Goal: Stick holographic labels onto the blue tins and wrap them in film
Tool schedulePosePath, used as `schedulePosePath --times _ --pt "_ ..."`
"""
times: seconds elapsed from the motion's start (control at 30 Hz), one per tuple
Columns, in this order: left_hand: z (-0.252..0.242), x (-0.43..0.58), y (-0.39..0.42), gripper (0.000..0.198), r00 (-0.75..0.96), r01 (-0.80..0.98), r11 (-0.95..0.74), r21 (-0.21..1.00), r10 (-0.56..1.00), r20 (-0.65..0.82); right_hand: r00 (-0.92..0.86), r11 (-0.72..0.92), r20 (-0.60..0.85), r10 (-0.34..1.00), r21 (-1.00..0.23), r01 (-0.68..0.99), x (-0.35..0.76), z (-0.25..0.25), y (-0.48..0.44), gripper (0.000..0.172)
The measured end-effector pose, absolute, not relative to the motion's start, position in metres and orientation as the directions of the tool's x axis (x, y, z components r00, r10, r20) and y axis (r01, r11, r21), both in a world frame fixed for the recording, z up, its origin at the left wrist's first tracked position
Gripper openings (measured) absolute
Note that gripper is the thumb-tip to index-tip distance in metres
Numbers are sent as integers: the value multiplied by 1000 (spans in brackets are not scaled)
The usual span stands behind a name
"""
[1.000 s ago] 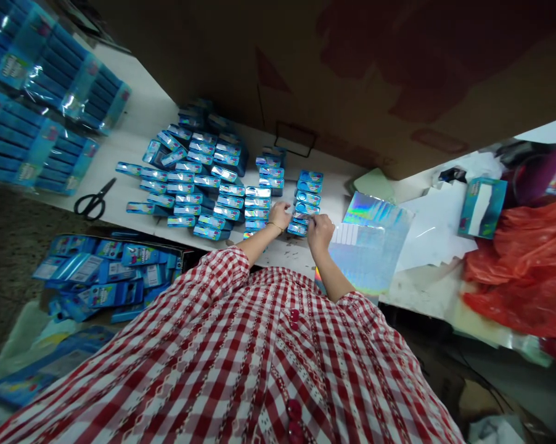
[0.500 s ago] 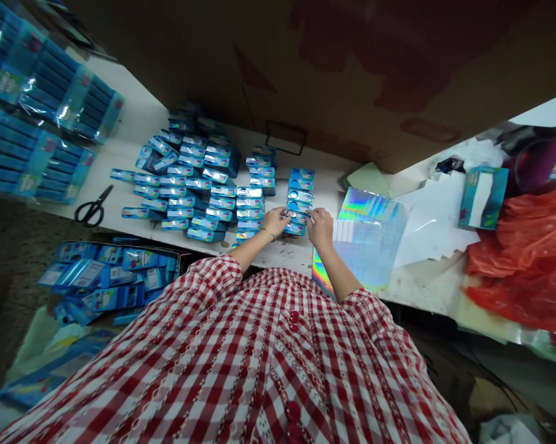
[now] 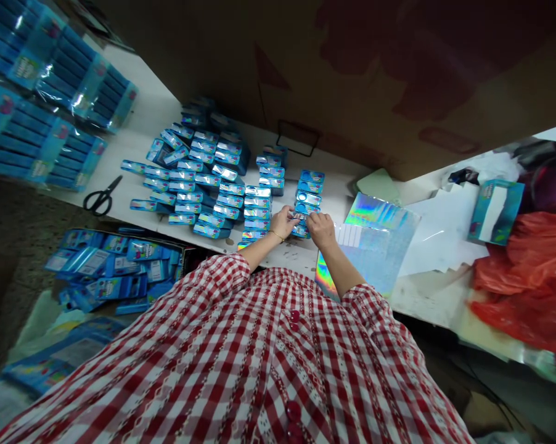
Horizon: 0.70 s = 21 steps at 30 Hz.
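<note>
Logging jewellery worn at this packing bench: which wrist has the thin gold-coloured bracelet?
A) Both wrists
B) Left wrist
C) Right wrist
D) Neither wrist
B. The thin gold-coloured bracelet circles the wrist of the left hand, while no bracelet shows on the wrist of the right hand.

Slight shift of the whole view

- Small glossy blue rectangular box [image 3: 300,217], held at its ends between the left hand [image 3: 283,223] and right hand [image 3: 322,229].
- Row of matching blue boxes [image 3: 309,189], overlapping one another, just beyond it.
</note>
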<state>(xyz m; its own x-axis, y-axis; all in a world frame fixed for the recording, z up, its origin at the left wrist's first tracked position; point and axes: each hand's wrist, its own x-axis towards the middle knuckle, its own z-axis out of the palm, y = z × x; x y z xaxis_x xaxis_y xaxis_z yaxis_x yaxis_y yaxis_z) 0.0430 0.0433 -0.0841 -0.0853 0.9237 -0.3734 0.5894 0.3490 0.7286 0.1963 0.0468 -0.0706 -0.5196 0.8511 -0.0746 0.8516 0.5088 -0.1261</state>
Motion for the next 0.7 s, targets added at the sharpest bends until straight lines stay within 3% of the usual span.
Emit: schedulePosePath --times 0.1,0.17,0.27,0.33,0.47,0.6,0.7 --pt "-80 42 42 31 -67 599 325 732 931 -359 -442 414 -124 888 -204 887 192 -63 47 30" --pt "-79 41 42 29 -54 611 312 728 933 -355 -316 255 -158 936 -315 914 189 -58 49 24" --pt "-79 42 43 27 -42 622 307 720 932 -361 -175 -3 -276 945 -542 840 190 -54 57 19" --pt "-79 42 44 26 -46 624 317 714 927 -371 -157 -132 -391 907 -617 776 192 -53 63 19" --pt "-77 42 45 22 -61 643 338 687 917 -394 -53 -250 -520 852 -494 833 194 -50 69 20" --pt "-78 42 44 25 -76 651 358 670 908 -411 19 -194 -501 865 -300 934 187 -41 66 20" --pt "-82 41 44 24 -79 645 364 672 906 -415 39 -177 -505 862 -228 957 180 -35 66 22"
